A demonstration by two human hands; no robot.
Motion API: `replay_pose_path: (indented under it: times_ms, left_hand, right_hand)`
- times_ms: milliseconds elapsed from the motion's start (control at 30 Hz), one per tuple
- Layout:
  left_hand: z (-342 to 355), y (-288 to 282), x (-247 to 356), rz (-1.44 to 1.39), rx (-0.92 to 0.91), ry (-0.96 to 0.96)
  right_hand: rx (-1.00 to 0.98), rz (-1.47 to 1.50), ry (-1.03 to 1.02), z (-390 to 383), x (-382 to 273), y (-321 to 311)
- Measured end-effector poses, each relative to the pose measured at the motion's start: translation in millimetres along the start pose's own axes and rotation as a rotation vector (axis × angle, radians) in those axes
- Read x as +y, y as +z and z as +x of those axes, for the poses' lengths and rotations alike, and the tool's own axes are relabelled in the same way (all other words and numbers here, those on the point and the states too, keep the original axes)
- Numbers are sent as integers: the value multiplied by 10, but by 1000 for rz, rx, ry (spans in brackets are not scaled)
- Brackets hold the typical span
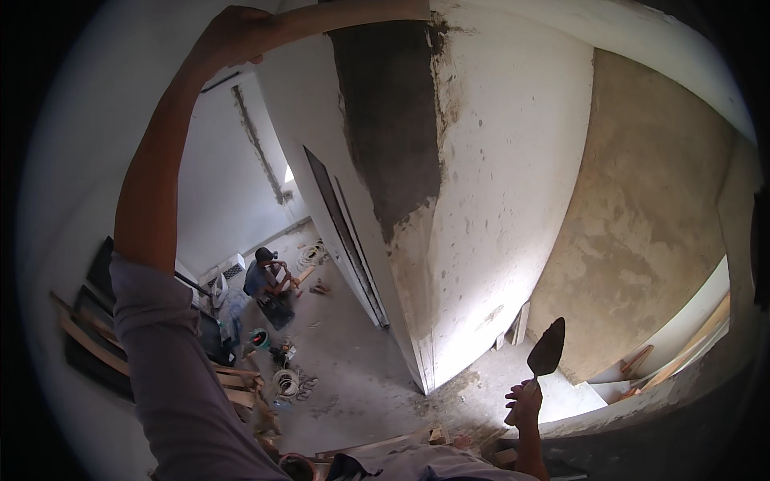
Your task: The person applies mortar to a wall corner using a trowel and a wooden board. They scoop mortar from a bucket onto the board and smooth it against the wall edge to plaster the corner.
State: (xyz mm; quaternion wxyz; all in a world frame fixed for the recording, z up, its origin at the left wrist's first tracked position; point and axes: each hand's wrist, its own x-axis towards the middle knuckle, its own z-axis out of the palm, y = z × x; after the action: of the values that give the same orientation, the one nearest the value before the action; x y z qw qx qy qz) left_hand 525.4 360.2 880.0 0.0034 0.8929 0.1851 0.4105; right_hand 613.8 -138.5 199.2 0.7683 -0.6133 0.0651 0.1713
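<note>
High at the upper left, my left hand is closed round one end of a long, pale flat wooden strip. The strip reaches right, across the top of a dark, damp-looking mortar patch on the wall's corner. Low on the right, my right hand grips the handle of a pointing trowel, its pointed blade turned up and dark. The trowel is apart from the wall. Below the dark patch, a lighter rough strip runs down the corner.
Far below on the left, another person crouches on the floor beside tools. Coiled hoses, a bucket and wooden planks lie around there. A brown plastered wall stands to the right. A door-like opening cuts the left wall face.
</note>
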Motion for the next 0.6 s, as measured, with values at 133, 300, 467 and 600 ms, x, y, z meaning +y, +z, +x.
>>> replay_pose_path:
  times_ms: [133,300,467,600]
  left_hand:
    - [-11,-28,-15,7,-37,77]
    - [-65,-77,102,143,-66,23]
    - [-12,70,-14,-51,27,104]
    - [98,159,51,28,-13,106]
  right_hand:
    - [84,-4,35,-54,89,-117]
    - [84,7,4,-125,-8,-48]
    - [102,13,12,-23,85,-205]
    - [52,-13,-13,94,-21,-115]
